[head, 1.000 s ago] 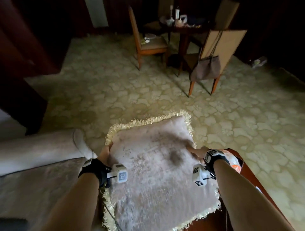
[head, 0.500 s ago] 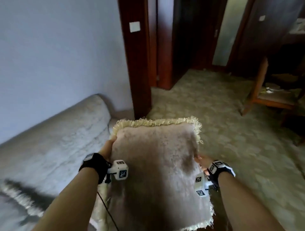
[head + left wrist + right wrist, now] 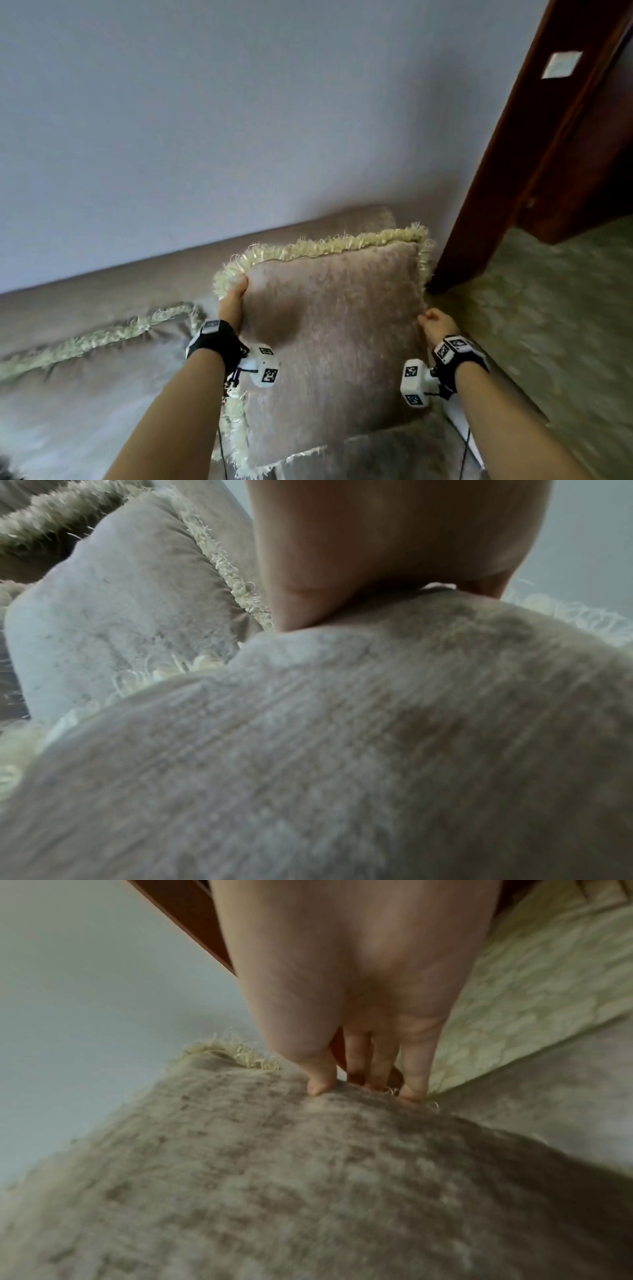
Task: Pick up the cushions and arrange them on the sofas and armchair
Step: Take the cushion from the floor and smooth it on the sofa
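Observation:
I hold a beige velvet cushion with a cream fringe upright between both hands, at the right end of the beige sofa. My left hand grips its upper left edge; in the left wrist view the left hand presses into the cushion. My right hand grips the right edge; the right wrist view shows the right hand, thumb in front and fingers behind the cushion. A second fringed cushion lies on the sofa to the left, and that second cushion shows in the left wrist view too.
A pale wall rises behind the sofa. A dark red wooden door frame stands just right of the held cushion. Patterned greenish carpet covers the floor on the right. The sofa arm lies under the cushion's lower edge.
My view has swung left from the dining chairs and doorway to the sofa and wall. The cushion, held in both hands throughout, has been carried to the sofa's right end and tipped upright.

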The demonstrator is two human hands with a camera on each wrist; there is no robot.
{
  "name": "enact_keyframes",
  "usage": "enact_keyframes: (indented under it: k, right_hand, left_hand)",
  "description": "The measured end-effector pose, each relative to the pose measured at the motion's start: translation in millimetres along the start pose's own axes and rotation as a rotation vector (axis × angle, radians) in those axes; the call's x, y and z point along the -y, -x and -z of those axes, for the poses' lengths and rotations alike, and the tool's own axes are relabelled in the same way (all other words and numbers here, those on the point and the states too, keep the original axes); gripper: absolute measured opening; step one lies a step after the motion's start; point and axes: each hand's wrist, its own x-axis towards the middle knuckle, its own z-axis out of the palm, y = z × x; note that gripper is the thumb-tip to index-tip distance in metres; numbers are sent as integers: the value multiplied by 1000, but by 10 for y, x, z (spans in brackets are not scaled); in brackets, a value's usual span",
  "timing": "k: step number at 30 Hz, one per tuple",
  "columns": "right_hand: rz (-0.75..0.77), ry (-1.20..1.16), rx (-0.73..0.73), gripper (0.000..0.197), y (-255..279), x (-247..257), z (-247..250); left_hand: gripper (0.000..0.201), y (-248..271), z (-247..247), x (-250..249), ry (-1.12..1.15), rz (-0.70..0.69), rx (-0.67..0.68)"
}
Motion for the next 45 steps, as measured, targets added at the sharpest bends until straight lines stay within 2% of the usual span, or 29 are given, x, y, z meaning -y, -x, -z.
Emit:
enact_keyframes:
  k: [3, 7, 9, 11, 12, 15, 18, 23, 27, 29, 32, 34, 38, 41, 43, 45]
  right_hand:
    - [65, 21, -22, 13, -297, 348, -432]
    - [114, 9, 3, 26, -869, 345, -1073]
    - [120, -16, 32, 33, -1154, 285, -1351]
    - [121, 7, 52, 24, -1414, 181, -1577]
    - [121, 12, 52, 18, -1536, 125, -1660]
    - [138, 51, 49, 14, -1850, -21, -1804]
    - [138, 111, 21, 19, -2176, -213, -1923]
    - [155, 198, -4, 13, -2481, -380, -2089]
    - [127, 288, 88, 13, -2666, -470, -2231]
    - [122, 336, 142, 14, -2723, -489, -2294]
    - [167, 443, 217, 23, -2754, -465, -2297]
    - [200, 491, 234, 24, -2765, -439, -2231]
    - [193, 445, 141, 14, -2747, -495, -2078]
    - [172, 431, 77, 17, -2702, -645, -1992]
    - [143, 430, 87, 21, -2719, -728, -1948]
    - [173, 446, 136, 23, -2803, -756, -1939]
  left_hand:
    - [85, -208, 124, -76, 38, -48, -122]
    - [83, -662, 202, 72, 54, -89, -201]
    - [93, -985, 221, 170, 69, -77, -246]
    - [106, -1352, 246, 320, 91, -59, -337]
    - [107, -1585, 276, 411, 96, -55, -370]
    - [100, -1806, 96, 537, 76, -35, -343]
    - [97, -1995, -89, 664, 53, -12, -291]
    - [116, -2381, -174, 997, -36, -4, -479]
    - [120, -2516, -241, 1113, -90, -13, -533]
    - [113, -2560, -257, 1134, -120, -15, -536]
    - [81, -2548, -341, 1079, -133, -11, -510]
    - [73, -2603, -355, 1079, -142, 17, -475]
    - [80, -2594, -339, 1127, -95, 32, -449]
    - [95, -2573, -441, 1134, -150, 28, -421]
    - [102, -2604, -542, 1112, -230, 22, -395]
    - [96, -2631, -614, 1076, -282, 8, -411]
